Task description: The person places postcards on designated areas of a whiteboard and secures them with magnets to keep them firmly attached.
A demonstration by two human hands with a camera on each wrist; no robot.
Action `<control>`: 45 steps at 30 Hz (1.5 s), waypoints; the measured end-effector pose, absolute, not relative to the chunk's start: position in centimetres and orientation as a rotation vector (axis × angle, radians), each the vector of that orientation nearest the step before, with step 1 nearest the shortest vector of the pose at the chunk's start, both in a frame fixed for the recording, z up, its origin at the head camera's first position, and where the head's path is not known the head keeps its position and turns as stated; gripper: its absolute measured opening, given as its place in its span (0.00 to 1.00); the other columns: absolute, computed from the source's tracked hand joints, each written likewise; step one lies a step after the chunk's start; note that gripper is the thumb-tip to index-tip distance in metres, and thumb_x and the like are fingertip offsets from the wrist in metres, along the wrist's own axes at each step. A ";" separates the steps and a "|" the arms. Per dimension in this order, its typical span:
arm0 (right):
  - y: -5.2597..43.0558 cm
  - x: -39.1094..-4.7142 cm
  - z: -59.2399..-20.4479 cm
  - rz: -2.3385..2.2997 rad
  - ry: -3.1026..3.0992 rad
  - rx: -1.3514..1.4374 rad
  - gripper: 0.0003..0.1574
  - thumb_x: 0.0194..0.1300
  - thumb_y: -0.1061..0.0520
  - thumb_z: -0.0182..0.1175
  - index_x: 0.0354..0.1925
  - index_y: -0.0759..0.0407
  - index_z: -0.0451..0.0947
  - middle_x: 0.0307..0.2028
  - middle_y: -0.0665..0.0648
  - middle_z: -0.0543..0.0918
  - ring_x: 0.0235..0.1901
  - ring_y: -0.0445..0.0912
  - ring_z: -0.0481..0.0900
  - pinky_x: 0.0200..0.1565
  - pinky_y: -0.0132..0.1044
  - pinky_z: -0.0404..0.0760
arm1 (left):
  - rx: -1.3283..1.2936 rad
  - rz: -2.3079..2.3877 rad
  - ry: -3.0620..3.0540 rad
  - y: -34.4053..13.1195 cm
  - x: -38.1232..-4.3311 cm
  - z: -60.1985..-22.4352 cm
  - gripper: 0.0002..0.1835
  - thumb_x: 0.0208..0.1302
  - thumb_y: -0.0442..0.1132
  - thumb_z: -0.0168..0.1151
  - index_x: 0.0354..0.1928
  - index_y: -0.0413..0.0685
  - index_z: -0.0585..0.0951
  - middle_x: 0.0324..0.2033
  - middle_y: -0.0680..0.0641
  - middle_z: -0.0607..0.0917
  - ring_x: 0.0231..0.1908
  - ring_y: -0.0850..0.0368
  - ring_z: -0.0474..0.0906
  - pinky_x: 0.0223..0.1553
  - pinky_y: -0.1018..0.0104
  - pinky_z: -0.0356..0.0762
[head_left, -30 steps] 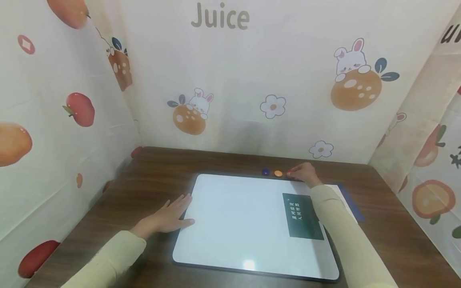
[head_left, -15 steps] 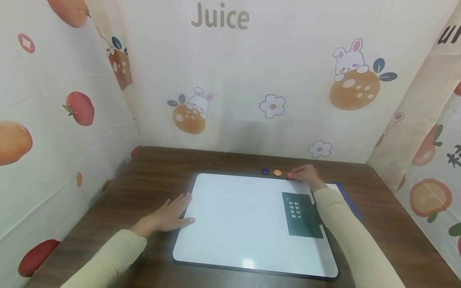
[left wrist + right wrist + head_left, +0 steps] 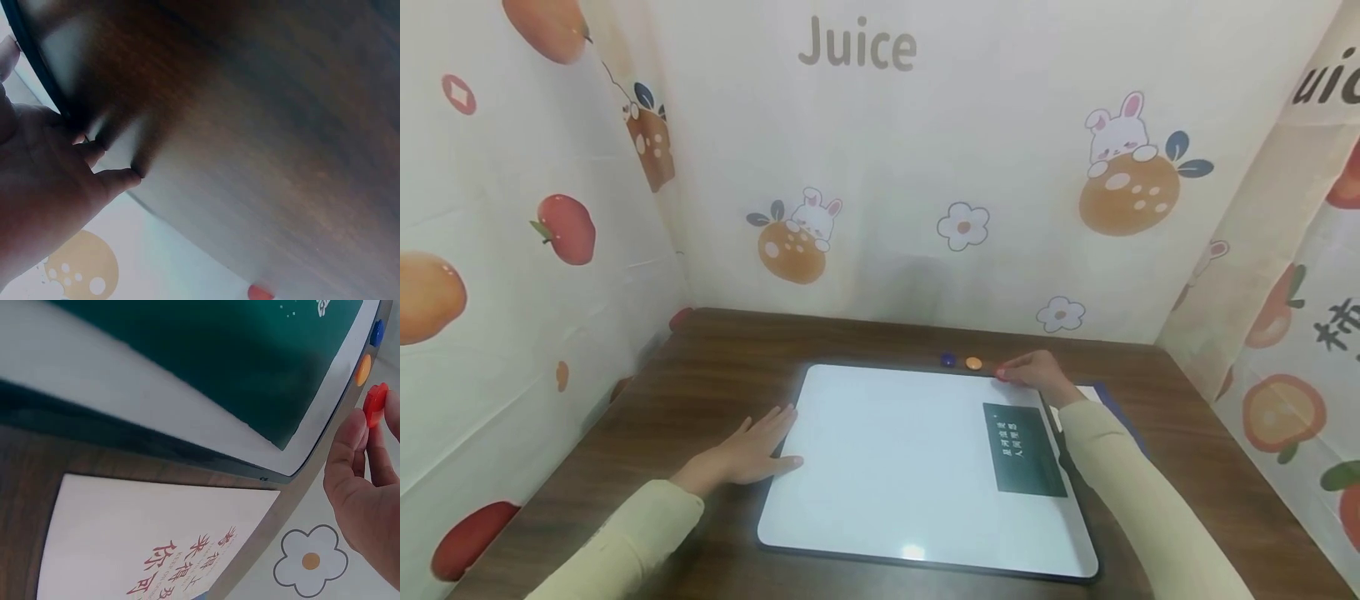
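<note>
A whiteboard [image 3: 895,475] lies flat on the wooden table, with a dark green card [image 3: 1026,450] bearing white characters on its right part. My left hand [image 3: 752,447] rests over the board's left edge, fingers extended and thumb on the white surface. Between thumb and fingers, my right hand [image 3: 1039,372] pinches a red round magnet [image 3: 375,405] at the board's far edge, near the right corner. Beside it, along that edge, sit an orange magnet [image 3: 973,363] and a blue magnet [image 3: 948,360].
To the right of the board lies a white card [image 3: 156,537] with red characters, partly under the right forearm in the head view. A blue edge [image 3: 1120,414] shows beside it. A fruit-print curtain [image 3: 880,167] hangs behind the table [image 3: 737,342] and along both sides.
My right hand, with the red magnet, has shifted slightly from the row of magnets toward the board. The left hand stays in place. The head view has turned a little to the right.
</note>
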State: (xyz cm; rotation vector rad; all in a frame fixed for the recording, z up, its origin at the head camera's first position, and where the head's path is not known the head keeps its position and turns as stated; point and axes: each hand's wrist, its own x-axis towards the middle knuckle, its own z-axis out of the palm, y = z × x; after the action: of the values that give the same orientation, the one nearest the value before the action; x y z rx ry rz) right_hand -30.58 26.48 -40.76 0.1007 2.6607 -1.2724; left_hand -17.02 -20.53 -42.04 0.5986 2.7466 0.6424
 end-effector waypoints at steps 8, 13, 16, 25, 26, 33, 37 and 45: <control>26.6 -29.8 -40.9 -1.264 2.656 0.090 0.26 0.61 0.50 0.66 0.51 0.67 0.79 0.50 0.66 0.79 0.48 0.58 0.76 0.50 0.53 0.76 | 0.600 0.616 2.756 -20.8 -17.2 -42.7 0.46 0.66 0.62 0.50 0.74 0.39 0.49 0.73 0.39 0.47 0.72 0.40 0.38 0.65 0.33 0.33; 27.0 -29.5 -40.8 -1.262 2.661 0.089 0.27 0.60 0.48 0.67 0.51 0.65 0.79 0.49 0.65 0.79 0.49 0.59 0.76 0.51 0.54 0.75 | 0.615 0.640 2.742 -20.8 -17.2 -42.5 0.46 0.67 0.62 0.50 0.73 0.36 0.49 0.73 0.36 0.47 0.72 0.38 0.37 0.63 0.31 0.31; 27.2 -29.3 -40.8 -1.253 2.665 0.080 0.27 0.60 0.48 0.67 0.51 0.65 0.79 0.49 0.65 0.79 0.48 0.58 0.76 0.51 0.55 0.75 | 0.620 0.654 2.735 -20.7 -17.1 -42.3 0.46 0.67 0.61 0.50 0.73 0.35 0.49 0.72 0.35 0.47 0.71 0.37 0.37 0.63 0.31 0.31; 27.6 -28.9 -40.9 -1.224 2.667 0.105 0.29 0.58 0.46 0.68 0.51 0.65 0.79 0.50 0.65 0.80 0.48 0.58 0.76 0.52 0.56 0.74 | 0.587 0.606 2.735 -20.6 -17.4 -42.3 0.46 0.67 0.60 0.51 0.73 0.36 0.48 0.73 0.36 0.46 0.72 0.39 0.36 0.64 0.32 0.32; 27.7 -28.9 -40.9 -1.220 2.669 0.110 0.29 0.58 0.46 0.68 0.51 0.65 0.79 0.49 0.65 0.80 0.48 0.58 0.76 0.52 0.56 0.74 | 0.586 0.614 2.735 -20.6 -17.4 -42.3 0.46 0.67 0.59 0.51 0.73 0.36 0.48 0.73 0.36 0.47 0.72 0.38 0.37 0.64 0.32 0.32; 27.8 -28.3 -41.0 -1.186 2.676 0.136 0.27 0.58 0.46 0.68 0.49 0.63 0.80 0.49 0.64 0.80 0.48 0.59 0.76 0.51 0.59 0.74 | 0.577 0.616 2.737 -20.3 -17.1 -41.9 0.45 0.67 0.58 0.52 0.73 0.36 0.50 0.73 0.36 0.49 0.71 0.37 0.38 0.63 0.31 0.33; 27.7 -27.9 -41.0 -1.180 2.686 0.132 0.26 0.58 0.46 0.69 0.48 0.63 0.81 0.47 0.63 0.81 0.47 0.58 0.76 0.50 0.60 0.74 | 0.574 0.620 2.749 -20.5 -17.4 -42.6 0.45 0.66 0.59 0.53 0.73 0.38 0.50 0.73 0.38 0.48 0.72 0.39 0.38 0.64 0.32 0.33; 27.9 -27.2 -41.4 -1.179 2.685 0.061 0.22 0.58 0.47 0.69 0.45 0.59 0.84 0.42 0.58 0.84 0.44 0.55 0.78 0.50 0.60 0.73 | 0.591 0.631 2.748 -20.6 -17.3 -42.7 0.46 0.66 0.60 0.52 0.73 0.37 0.49 0.73 0.37 0.47 0.72 0.38 0.37 0.64 0.32 0.32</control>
State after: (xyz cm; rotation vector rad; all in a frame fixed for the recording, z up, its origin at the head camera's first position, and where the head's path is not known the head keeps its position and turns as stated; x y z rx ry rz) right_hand -27.21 27.87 -41.36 0.0612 2.6853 -1.1794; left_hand -17.34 -20.57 -42.67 0.5908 2.7480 0.6308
